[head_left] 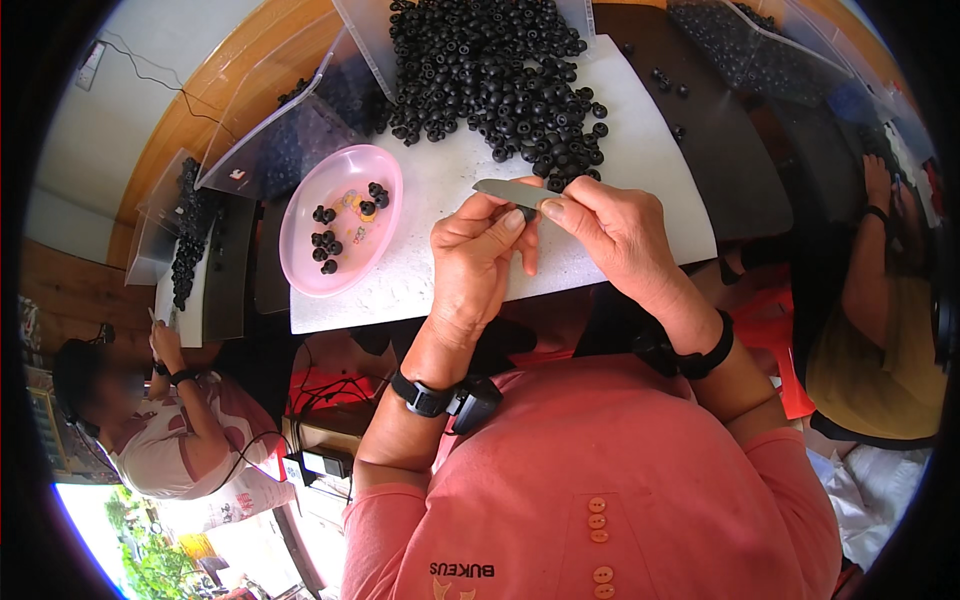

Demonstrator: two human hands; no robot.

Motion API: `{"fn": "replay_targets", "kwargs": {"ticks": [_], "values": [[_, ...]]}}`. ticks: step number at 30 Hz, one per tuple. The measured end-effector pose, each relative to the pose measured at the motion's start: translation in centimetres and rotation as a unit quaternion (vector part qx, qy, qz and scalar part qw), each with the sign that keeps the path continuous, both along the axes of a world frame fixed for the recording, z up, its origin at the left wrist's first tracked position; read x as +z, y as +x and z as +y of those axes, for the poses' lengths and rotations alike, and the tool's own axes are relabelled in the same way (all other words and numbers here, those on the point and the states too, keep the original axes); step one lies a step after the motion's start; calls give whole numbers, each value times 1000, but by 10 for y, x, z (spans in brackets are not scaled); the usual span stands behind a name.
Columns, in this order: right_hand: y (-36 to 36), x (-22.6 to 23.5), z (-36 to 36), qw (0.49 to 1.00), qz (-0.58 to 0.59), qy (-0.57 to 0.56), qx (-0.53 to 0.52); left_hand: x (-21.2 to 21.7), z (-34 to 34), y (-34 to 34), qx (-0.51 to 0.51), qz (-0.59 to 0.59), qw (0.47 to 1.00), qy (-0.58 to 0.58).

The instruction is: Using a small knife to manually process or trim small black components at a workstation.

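Shirt (pixel 590 450) looming nearest, left hand (pixel 476 250) is finger-pinching a piece (pixel 527 213), right hand (pixel 625 226) finger-clasping a knife (pixel 502 190), few pieces seemingly lying done in the dish (pixel 307 268), the heap (pixel 480 60) waiting

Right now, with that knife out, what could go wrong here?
The bare left hand has its fingers right by the knife blade in the right hand, so a slip might nick one.

The small black piece at the left fingertips looks rounded and could pop loose.

The heap of black parts spreads loose on the white board near the right hand, so a bump might scatter some.
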State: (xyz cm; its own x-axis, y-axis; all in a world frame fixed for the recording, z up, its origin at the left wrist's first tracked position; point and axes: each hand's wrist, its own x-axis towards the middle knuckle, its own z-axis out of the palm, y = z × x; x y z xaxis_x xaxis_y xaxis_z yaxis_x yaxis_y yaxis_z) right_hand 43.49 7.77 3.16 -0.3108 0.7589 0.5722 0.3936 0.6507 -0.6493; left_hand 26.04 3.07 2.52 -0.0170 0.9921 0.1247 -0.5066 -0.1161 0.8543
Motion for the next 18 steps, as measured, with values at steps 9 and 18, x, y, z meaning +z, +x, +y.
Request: {"fn": "replay_targets", "kwargs": {"ticks": [9,18], "values": [[1,4,-1,1000,-2,-15,12,0,0,2,22,15,1000,4],[2,2,0,1000,-3,-2,16,1,-1,3,25,10,1000,-5]]}}
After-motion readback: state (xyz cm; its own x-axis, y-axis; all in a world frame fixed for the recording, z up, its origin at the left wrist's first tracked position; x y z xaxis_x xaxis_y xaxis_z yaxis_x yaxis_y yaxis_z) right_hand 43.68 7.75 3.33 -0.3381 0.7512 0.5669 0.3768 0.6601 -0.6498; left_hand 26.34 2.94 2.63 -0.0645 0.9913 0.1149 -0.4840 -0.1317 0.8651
